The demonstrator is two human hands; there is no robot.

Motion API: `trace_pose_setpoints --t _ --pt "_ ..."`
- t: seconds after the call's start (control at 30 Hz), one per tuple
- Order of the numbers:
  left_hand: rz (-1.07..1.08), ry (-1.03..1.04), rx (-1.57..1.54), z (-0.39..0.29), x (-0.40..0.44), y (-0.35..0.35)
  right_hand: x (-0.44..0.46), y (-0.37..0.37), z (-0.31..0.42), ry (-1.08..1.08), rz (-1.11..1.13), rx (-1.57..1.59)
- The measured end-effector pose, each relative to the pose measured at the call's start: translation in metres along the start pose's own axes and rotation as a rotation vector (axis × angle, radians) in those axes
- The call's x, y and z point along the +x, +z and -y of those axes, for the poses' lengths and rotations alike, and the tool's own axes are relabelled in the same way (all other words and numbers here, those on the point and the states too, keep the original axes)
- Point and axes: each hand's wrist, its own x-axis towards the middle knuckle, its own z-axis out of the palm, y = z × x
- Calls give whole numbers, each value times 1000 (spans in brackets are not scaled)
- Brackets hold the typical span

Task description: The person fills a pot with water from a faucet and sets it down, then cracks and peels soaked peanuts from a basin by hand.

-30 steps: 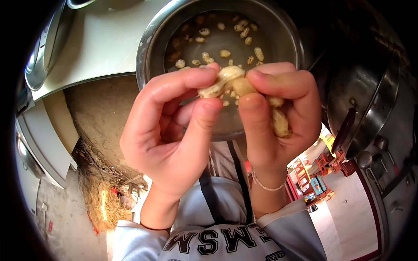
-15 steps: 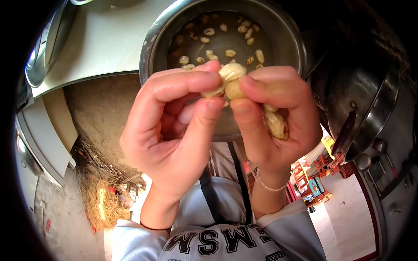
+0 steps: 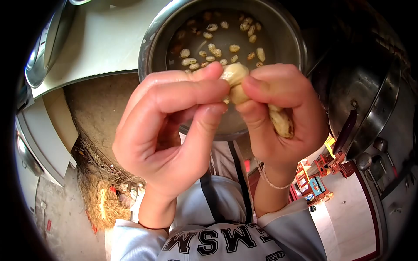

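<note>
Both hands meet over the near part of a metal basin [image 3: 150,43] that holds water and several floating peanuts [image 3: 234,48]. Between my fingertips is a wet, pale peanut [image 3: 235,75]. My left hand [image 3: 174,117] pinches its left side with thumb and fingers. On the other side, my right hand [image 3: 283,108] grips it between thumb and index finger. A second, spotted peanut [image 3: 282,123] rests in my right palm under the curled fingers.
A pale counter [image 3: 104,43] lies at the upper left. Large metal pans [image 3: 357,104] stand at the right, with a ladle and skimmer [image 3: 363,161] below them. Straw and twigs [image 3: 104,200] lie on the floor at the lower left.
My left fingers have shifted right, closer to my right fingertips, and cover more of the peanut. More floating peanuts show in the basin beyond my left hand.
</note>
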Motion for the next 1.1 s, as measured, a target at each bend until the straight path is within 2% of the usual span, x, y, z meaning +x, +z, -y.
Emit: trace_pose_setpoints --t 0.23,0.37,0.5,0.53,0.63,0.8,0.9,1.03,1.1 --pt "81 124 26 2 2 -1 -5 5 2 -68 -82 -77" --pt "-41 6 -185 2 0 2 -3 5 1 -104 -57 -85" --pt "-115 -6 -192 6 0 4 -6 10 1 -141 -77 -178" --pt "-48 -35 -199 6 0 3 -7 11 2 -143 -85 -201" --pt "-25 -148 -286 4 -7 12 -6 12 4 -145 -213 -390" --pt "-130 -268 -453 1 -4 16 -11 6 9 52 -379 -84" --pt "-107 -296 -474 1 -2 15 -11 9 2 -25 -367 88" --pt "-123 -307 -532 0 -4 17 -13 13 17 176 -346 82" --pt "-90 -257 -468 3 -6 16 -14 12 20 258 -265 9"
